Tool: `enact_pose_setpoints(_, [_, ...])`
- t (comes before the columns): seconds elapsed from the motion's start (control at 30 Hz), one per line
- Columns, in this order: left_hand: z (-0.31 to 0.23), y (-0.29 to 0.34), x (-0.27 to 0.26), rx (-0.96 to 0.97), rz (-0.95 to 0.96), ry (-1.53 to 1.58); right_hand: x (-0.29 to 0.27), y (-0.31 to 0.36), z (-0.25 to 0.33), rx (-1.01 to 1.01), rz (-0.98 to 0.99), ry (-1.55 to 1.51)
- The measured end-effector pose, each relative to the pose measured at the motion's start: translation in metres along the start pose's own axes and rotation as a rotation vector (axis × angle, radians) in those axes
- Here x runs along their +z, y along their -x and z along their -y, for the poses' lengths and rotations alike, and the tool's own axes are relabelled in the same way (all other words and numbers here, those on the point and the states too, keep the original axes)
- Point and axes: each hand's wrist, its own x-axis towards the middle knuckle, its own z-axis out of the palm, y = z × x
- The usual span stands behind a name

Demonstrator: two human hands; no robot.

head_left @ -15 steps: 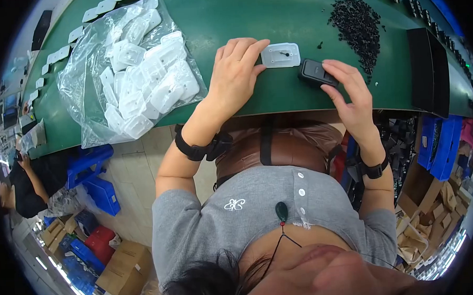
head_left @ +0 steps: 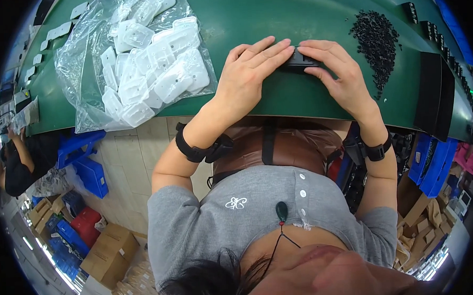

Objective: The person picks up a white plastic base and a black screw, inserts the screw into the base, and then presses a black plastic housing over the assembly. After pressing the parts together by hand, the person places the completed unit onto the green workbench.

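Note:
A small black plastic box (head_left: 299,60) lies at the middle of the table, partly covered by my fingers. From its left side my left hand (head_left: 251,72) presses on it, fingers stretched together over its upper edge. My right hand (head_left: 341,69) grips the box at its right end, thumb near the front and fingers along the back. The white plastic tray that lay between my hands cannot be seen now; whether it is under the box is hidden. To the left, a clear plastic bag (head_left: 86,96) holds many white plastic covers (head_left: 174,82).
A heap of small black parts (head_left: 375,46) lies right of my hands on the green table (head_left: 273,14). Further right stands a black panel (head_left: 435,94), with black pieces lined up behind it. White covers (head_left: 59,31) line the far left edge. Another person (head_left: 28,162) works at left.
My right hand has brought the black box left, to where the white tray lay. My left hand has moved right onto the box. The view has shifted slightly.

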Motion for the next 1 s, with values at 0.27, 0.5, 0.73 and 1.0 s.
enact_pose_setpoints(0.27, [-0.001,-0.005,-0.002,0.042,0.063,-0.121,0.007,0.006,-0.01,-0.067,-0.038,0.036])
enact_pose_setpoints(0.5, [-0.006,-0.008,-0.002,0.031,0.071,-0.212,0.01,0.008,-0.008,-0.035,-0.046,0.048])
enact_pose_setpoints(0.73, [-0.001,-0.008,-0.002,0.077,0.081,-0.18,0.005,0.004,-0.003,0.001,-0.074,-0.018])
enact_pose_setpoints(1.0, [-0.002,-0.005,-0.005,0.065,0.118,-0.164,0.012,0.01,-0.002,-0.006,-0.063,0.051])
